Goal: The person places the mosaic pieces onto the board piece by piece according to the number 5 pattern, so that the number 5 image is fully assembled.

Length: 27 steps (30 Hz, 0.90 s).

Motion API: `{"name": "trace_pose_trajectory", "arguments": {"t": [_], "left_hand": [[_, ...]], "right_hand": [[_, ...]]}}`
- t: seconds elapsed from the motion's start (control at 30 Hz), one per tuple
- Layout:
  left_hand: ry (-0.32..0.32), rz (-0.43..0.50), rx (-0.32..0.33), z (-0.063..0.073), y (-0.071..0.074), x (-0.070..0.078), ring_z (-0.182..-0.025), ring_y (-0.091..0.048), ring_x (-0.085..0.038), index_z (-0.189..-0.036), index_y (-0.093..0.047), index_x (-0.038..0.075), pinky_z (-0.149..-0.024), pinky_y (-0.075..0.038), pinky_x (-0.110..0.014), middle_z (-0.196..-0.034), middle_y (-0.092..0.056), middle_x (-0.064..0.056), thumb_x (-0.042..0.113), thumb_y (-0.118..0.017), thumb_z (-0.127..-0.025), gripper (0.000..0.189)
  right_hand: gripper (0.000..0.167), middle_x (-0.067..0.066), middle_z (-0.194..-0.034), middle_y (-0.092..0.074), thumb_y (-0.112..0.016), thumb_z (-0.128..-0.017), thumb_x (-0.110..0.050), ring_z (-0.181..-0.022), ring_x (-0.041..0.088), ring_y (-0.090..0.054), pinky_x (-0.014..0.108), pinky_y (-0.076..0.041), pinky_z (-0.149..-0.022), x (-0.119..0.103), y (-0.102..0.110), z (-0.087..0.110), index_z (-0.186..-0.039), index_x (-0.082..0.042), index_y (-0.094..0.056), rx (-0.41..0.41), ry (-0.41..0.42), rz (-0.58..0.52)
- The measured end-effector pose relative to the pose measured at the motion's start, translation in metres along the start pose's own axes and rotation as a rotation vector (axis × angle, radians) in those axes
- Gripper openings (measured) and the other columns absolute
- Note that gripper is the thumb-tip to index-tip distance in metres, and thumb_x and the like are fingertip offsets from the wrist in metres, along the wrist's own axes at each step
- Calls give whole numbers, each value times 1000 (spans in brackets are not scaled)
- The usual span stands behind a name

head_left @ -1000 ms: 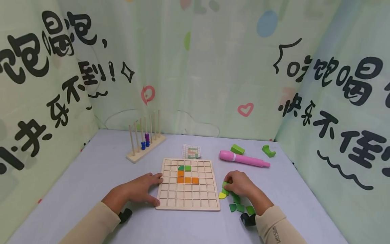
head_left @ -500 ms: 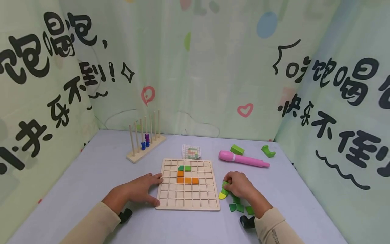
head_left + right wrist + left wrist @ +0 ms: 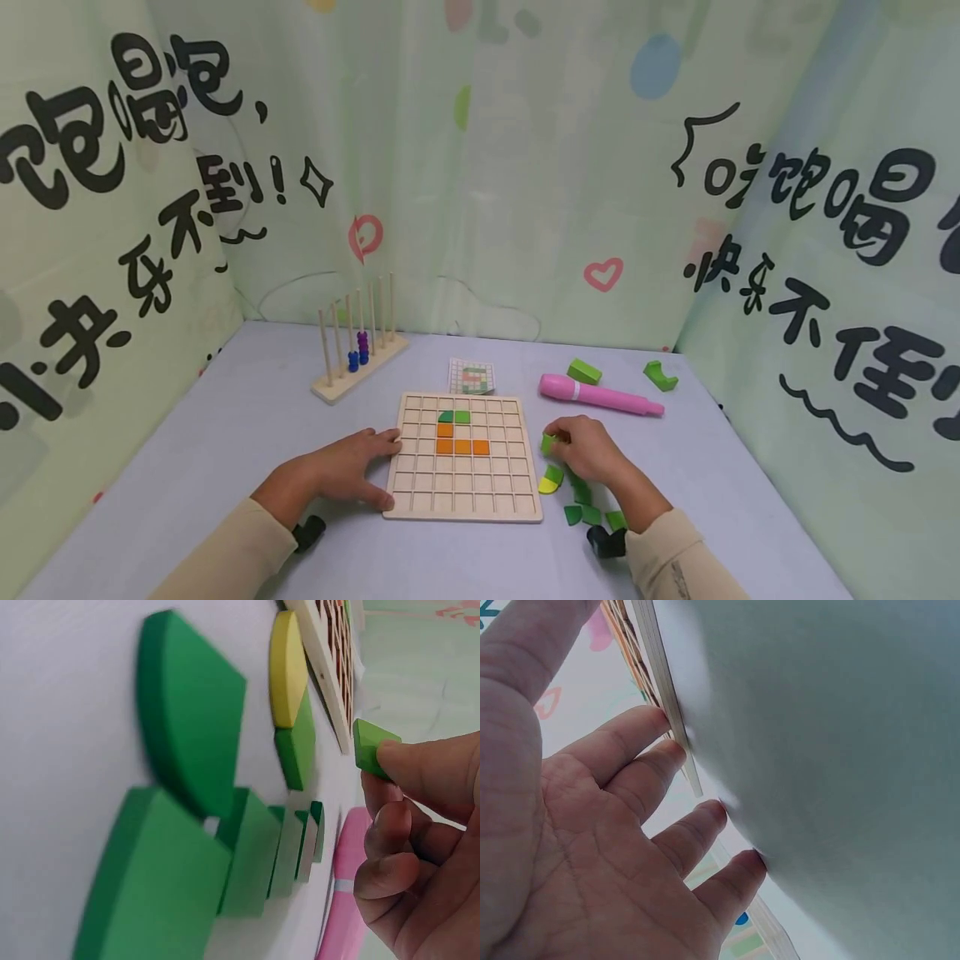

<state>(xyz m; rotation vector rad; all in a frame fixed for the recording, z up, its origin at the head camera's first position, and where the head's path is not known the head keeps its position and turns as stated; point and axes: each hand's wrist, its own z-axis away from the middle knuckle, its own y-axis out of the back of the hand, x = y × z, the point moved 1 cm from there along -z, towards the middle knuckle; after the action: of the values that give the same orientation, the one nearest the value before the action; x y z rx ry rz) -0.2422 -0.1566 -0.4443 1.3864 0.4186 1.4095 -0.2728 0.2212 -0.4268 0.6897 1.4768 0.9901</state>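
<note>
A wooden grid board (image 3: pixel 465 504) lies on the table, with several orange square tiles (image 3: pixel 462 447), a light green square tile (image 3: pixel 462 417) and a dark green rounded tile (image 3: pixel 446 416) in its cells. My left hand (image 3: pixel 337 468) is spread at the board's left edge, thumb near the lower corner, fingertips touching the side. Right of the board, my right hand (image 3: pixel 588 450) pinches a light green tile (image 3: pixel 368 746) between thumb and fingers, held above the table. Below it lie a yellow rounded tile (image 3: pixel 289 667), a green tile (image 3: pixel 298 746) and several darker green tiles (image 3: pixel 582 492).
A pattern card (image 3: pixel 472 377) lies behind the board. Back left stands a wooden peg rack (image 3: pixel 360 371) with blue and purple beads. At back right are a pink stick-like object (image 3: pixel 603 394), a green block (image 3: pixel 584 372) and a green curved block (image 3: pixel 660 376). Printed curtains surround the table.
My right hand has lifted the light green tile and moved it slightly away from the yellow tile, uncovering another green tile beside the yellow one. My left hand has stayed at the board.
</note>
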Motion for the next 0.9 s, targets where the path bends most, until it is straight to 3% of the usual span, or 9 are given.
{"name": "trace_pose_trajectory", "arguments": {"t": [0.27,0.67,0.9], "left_hand": [[11,13,1,2,0,-2,-157,-25,-40,-153,-53,15,-123,-29,-60,-169,-36,0,44,-92,-76,90],[27,17,-5,0,2,-5,-158,-25,-38,-154,-53,18,-124,-29,-59,-169,-35,3,45,-91,-77,90],[24,16,-9,-1,0,-4,-158,-25,-36,-153,-53,18,-125,-29,-57,-169,-35,4,45,-91,-77,89]], "right_hand": [[9,3,-90,-62,-72,-93,-4,-84,18,-55,31,-48,-74,-8,-10,-17,-102,-7,-69,-9,-7,-121],[7,5,-93,-63,-68,-96,-3,-86,18,-55,31,-48,-75,-43,-27,-51,-103,-5,-68,-78,50,-285],[5,3,-91,-64,-67,-97,-5,-84,17,-55,29,-47,-74,-60,-35,-72,-101,-6,-70,-99,77,-248]]}}
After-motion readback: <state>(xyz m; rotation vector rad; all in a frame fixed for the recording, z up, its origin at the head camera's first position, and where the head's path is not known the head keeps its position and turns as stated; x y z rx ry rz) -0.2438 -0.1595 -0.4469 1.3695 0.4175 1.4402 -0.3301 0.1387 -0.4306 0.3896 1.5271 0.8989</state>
